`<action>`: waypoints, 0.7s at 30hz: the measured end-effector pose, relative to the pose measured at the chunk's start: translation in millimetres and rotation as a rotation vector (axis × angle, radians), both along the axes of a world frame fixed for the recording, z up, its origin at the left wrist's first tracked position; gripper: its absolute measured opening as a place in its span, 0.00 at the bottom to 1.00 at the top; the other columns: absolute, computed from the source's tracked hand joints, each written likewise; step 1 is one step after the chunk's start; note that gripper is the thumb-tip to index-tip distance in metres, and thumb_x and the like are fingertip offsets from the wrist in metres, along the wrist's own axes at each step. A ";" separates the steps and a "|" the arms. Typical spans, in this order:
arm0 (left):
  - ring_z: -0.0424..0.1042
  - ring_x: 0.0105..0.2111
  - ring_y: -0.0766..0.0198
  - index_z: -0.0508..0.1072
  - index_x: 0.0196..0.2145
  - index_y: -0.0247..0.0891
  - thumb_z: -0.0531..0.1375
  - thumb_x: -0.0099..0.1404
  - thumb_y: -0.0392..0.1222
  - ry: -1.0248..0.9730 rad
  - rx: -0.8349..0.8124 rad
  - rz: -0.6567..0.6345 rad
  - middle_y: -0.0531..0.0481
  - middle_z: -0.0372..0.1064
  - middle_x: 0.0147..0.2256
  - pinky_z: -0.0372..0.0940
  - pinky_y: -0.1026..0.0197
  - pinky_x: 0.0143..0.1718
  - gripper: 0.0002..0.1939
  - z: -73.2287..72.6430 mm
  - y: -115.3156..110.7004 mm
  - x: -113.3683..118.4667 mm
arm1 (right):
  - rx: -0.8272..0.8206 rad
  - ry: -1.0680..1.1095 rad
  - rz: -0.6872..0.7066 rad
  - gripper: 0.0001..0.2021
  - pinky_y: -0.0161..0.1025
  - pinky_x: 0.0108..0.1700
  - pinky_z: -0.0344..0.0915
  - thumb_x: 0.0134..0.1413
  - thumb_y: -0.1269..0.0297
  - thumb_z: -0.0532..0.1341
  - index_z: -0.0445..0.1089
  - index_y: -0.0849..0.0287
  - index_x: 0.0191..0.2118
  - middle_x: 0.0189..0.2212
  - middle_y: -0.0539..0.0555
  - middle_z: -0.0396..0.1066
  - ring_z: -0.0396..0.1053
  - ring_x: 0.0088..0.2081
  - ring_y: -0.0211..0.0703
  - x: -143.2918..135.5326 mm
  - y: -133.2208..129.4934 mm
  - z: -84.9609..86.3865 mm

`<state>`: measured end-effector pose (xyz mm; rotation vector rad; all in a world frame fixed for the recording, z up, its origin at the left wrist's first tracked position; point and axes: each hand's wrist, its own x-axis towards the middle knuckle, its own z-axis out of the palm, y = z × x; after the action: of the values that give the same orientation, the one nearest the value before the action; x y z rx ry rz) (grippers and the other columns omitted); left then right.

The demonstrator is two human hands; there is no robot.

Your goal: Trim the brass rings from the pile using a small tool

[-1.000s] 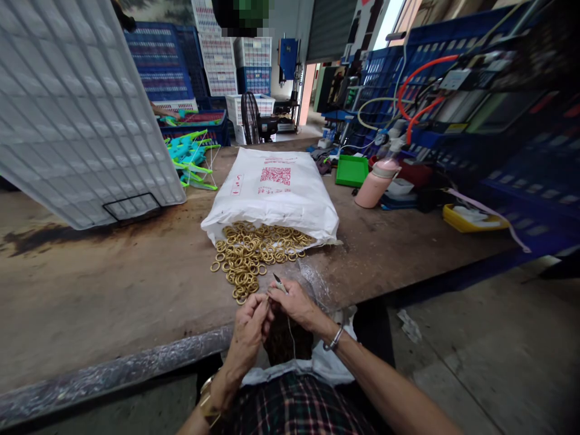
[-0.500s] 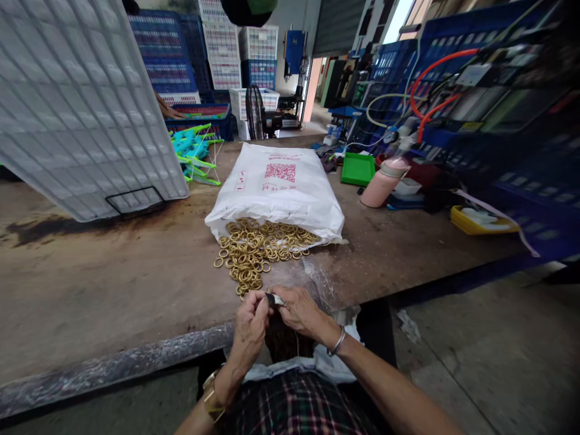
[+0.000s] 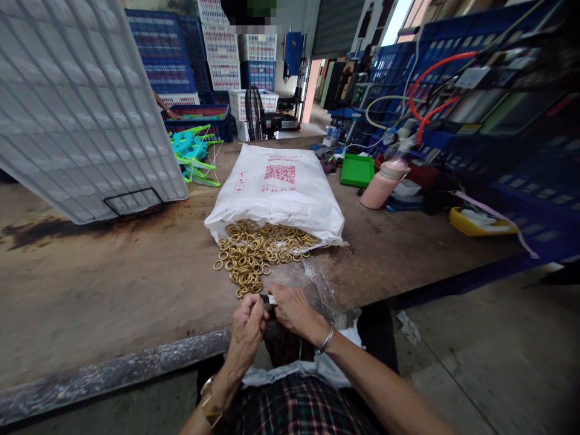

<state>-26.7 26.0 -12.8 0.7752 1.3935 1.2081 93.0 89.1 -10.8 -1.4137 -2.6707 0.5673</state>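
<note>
My left hand [image 3: 247, 329] and my right hand [image 3: 294, 311] meet at the table's near edge, fingertips together. My right hand grips a small dark tool with a pale tip [image 3: 269, 299]; my left hand pinches something small against it, too small to name. A thin thread hangs below my hands toward a dark bundle in my lap [image 3: 283, 344]. Just beyond my hands a heap of gold rings [image 3: 251, 254] spills from the open mouth of a white sack [image 3: 276, 187] lying on the wooden table [image 3: 113, 284].
A big white grid crate [image 3: 77, 103] leans at the left. Turquoise plastic parts [image 3: 193, 151], a green tray [image 3: 357, 169], a pink bottle [image 3: 383, 181] and a yellow tray [image 3: 480, 220] sit farther back. Clear plastic wrap [image 3: 317, 281] lies by my right hand. Another person's hand [image 3: 170, 113] reaches behind the crate.
My hands have stayed together at the table edge. The tool in my right hand has swung from pointing up to lying level between my fingertips.
</note>
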 end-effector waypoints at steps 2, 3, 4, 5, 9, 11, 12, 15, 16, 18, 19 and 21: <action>0.51 0.13 0.75 0.62 0.25 0.39 0.58 0.53 0.62 -0.045 -0.015 -0.006 0.61 0.56 0.15 0.46 0.70 0.13 0.22 3.2 -3.5 0.9 | 0.020 -0.014 -0.047 0.14 0.36 0.30 0.50 0.51 0.73 0.50 0.65 0.61 0.43 0.32 0.57 0.72 0.66 0.30 0.41 -4.0 8.9 -1.6; 0.52 0.13 0.75 0.63 0.26 0.38 0.59 0.52 0.61 -0.078 -0.018 -0.020 0.61 0.58 0.16 0.47 0.71 0.14 0.22 4.6 -5.6 2.1 | 0.028 -0.025 -0.078 0.13 0.36 0.30 0.50 0.52 0.73 0.49 0.65 0.61 0.43 0.32 0.57 0.72 0.67 0.30 0.41 -5.6 14.5 -2.3; 0.53 0.13 0.76 0.64 0.27 0.38 0.60 0.52 0.61 -0.124 -0.021 -0.040 0.60 0.59 0.17 0.47 0.71 0.14 0.22 5.5 -7.6 3.5 | 0.034 -0.036 -0.107 0.13 0.36 0.29 0.50 0.53 0.73 0.49 0.64 0.61 0.43 0.31 0.57 0.72 0.67 0.30 0.41 -6.9 20.3 -2.6; 0.53 0.13 0.76 0.64 0.27 0.38 0.61 0.52 0.60 -0.190 -0.029 -0.060 0.59 0.60 0.18 0.47 0.71 0.14 0.22 5.8 -9.3 4.8 | 0.041 -0.042 -0.132 0.12 0.36 0.29 0.51 0.54 0.72 0.49 0.64 0.62 0.43 0.31 0.56 0.72 0.68 0.30 0.41 -8.2 25.9 -2.7; 0.56 0.15 0.75 0.64 0.25 0.37 0.64 0.50 0.58 -0.480 -0.080 -0.001 0.55 0.65 0.22 0.49 0.71 0.14 0.22 2.1 -8.9 5.9 | 0.094 -0.015 -0.186 0.10 0.36 0.32 0.53 0.56 0.69 0.52 0.62 0.61 0.44 0.36 0.57 0.73 0.70 0.34 0.42 -15.6 40.2 0.0; 0.61 0.18 0.73 0.65 0.26 0.36 0.66 0.48 0.57 -0.553 -0.094 0.045 0.52 0.68 0.25 0.51 0.70 0.15 0.22 0.7 -5.7 3.7 | 0.120 0.002 -0.189 0.12 0.36 0.33 0.54 0.56 0.68 0.52 0.60 0.60 0.47 0.39 0.58 0.72 0.70 0.37 0.43 -20.4 43.0 0.9; 0.63 0.19 0.72 0.66 0.26 0.35 0.67 0.46 0.57 -0.578 -0.102 0.065 0.50 0.69 0.25 0.52 0.70 0.16 0.22 0.7 -4.1 2.4 | 0.126 0.004 -0.188 0.12 0.36 0.34 0.54 0.56 0.67 0.53 0.60 0.59 0.47 0.40 0.57 0.72 0.70 0.38 0.44 -22.6 44.2 0.8; 0.66 0.20 0.69 0.68 0.27 0.35 0.71 0.40 0.52 -0.651 -0.158 0.118 0.49 0.71 0.25 0.54 0.69 0.17 0.23 3.2 -0.6 -1.0 | 0.124 0.010 -0.184 0.10 0.37 0.33 0.54 0.56 0.67 0.52 0.62 0.59 0.44 0.37 0.56 0.73 0.70 0.36 0.44 -26.1 48.5 -1.1; 0.66 0.20 0.68 0.69 0.28 0.36 0.71 0.39 0.50 -0.680 -0.187 0.131 0.50 0.71 0.25 0.54 0.69 0.17 0.23 4.2 0.1 -1.9 | 0.122 0.019 -0.188 0.09 0.36 0.33 0.53 0.56 0.67 0.52 0.63 0.59 0.43 0.35 0.55 0.73 0.70 0.35 0.44 -26.2 50.1 -2.0; 0.66 0.20 0.69 0.70 0.30 0.36 0.72 0.39 0.46 -0.745 -0.225 0.131 0.51 0.70 0.24 0.55 0.70 0.18 0.22 5.3 1.0 -3.5 | 0.126 0.041 -0.191 0.08 0.36 0.32 0.52 0.55 0.67 0.52 0.63 0.58 0.41 0.34 0.54 0.73 0.70 0.34 0.43 -25.0 52.8 -3.4; 0.66 0.20 0.69 0.71 0.30 0.36 0.72 0.39 0.44 -0.777 -0.234 0.124 0.52 0.70 0.24 0.55 0.70 0.18 0.21 5.2 1.3 -4.3 | 0.128 0.047 -0.193 0.08 0.36 0.31 0.51 0.55 0.68 0.52 0.63 0.58 0.41 0.33 0.54 0.73 0.70 0.33 0.42 -24.0 53.7 -3.7; 0.66 0.21 0.70 0.71 0.29 0.35 0.72 0.39 0.42 -0.826 -0.241 0.111 0.52 0.69 0.23 0.57 0.70 0.19 0.20 3.8 1.7 -5.6 | 0.128 0.049 -0.188 0.09 0.36 0.30 0.50 0.54 0.69 0.52 0.63 0.59 0.42 0.33 0.54 0.73 0.69 0.31 0.42 -21.6 54.5 -3.9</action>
<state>-32.3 27.8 -9.0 -0.0044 0.8630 1.2140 71.5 143.5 -14.8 -1.5690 -2.4531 0.4009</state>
